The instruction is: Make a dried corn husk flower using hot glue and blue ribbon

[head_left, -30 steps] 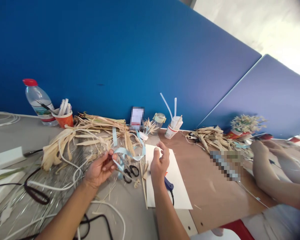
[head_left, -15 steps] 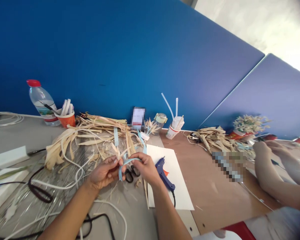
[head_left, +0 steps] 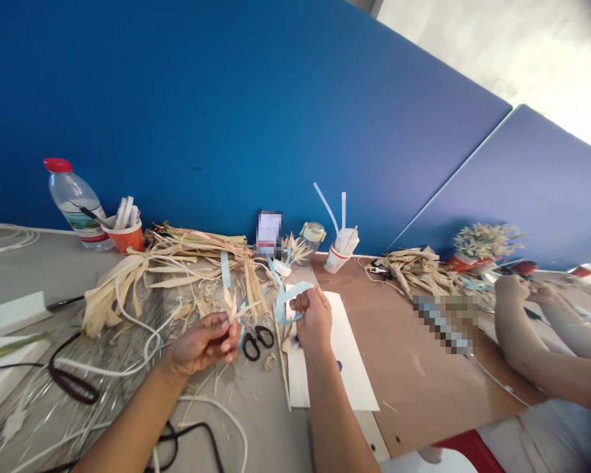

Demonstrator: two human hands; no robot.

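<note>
My left hand [head_left: 207,343] is closed, fingertips pinching a small pale dried corn husk flower [head_left: 230,305] with pointed petals. A bit of light blue shows beside those fingertips. To its right, my right hand [head_left: 316,319] is in a fist round a light blue ribbon [head_left: 286,314], which loops out on its left side. Black-handled scissors [head_left: 258,343] lie on the table between the hands. White paper [head_left: 357,374] lies under my right forearm, which hides most of a blue glue gun [head_left: 339,366].
Dried corn husks [head_left: 197,242] are heaped behind the hands. White cables [head_left: 150,341] cross the left side. At the back stand a bottle [head_left: 81,203], an orange cup [head_left: 127,238], a phone [head_left: 268,231], a jar [head_left: 312,238] and a white cup [head_left: 339,253]. A co-worker's arms [head_left: 532,341] rest at right.
My right hand has moved right, away from my left hand, drawing the ribbon with it and closing into a fist. The glue gun is now mostly covered. My left hand keeps the flower.
</note>
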